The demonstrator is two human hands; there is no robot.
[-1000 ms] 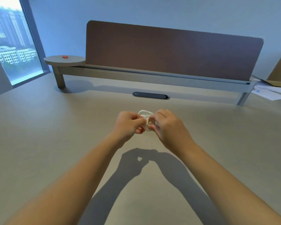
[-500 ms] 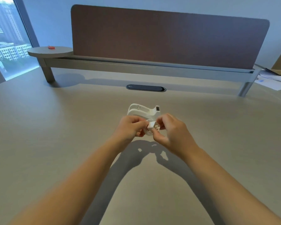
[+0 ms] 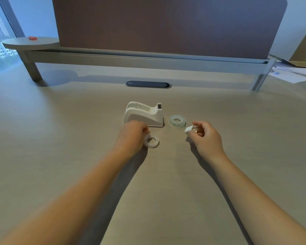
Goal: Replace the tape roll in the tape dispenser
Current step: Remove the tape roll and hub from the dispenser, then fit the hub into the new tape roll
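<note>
While my left hand [image 3: 131, 136] rests knuckles-up on the desk [image 3: 60, 138], its fingers are curled at the edge of a white ring [image 3: 151, 142] that lies flat there; whether they pinch the ring or only touch it, I cannot tell; just beyond that hand stands the white dispenser [image 3: 143, 115], upright, its cradle bare, its cutter end pointing right; to the right of it, near but apart, the tape roll [image 3: 177, 120] lies flat on the desk, pale green and clear; right of the roll, my right hand [image 3: 206, 137] is raised off the desk, thumb and fingers closed on a small white hub [image 3: 190, 129], held just beside the roll.
</note>
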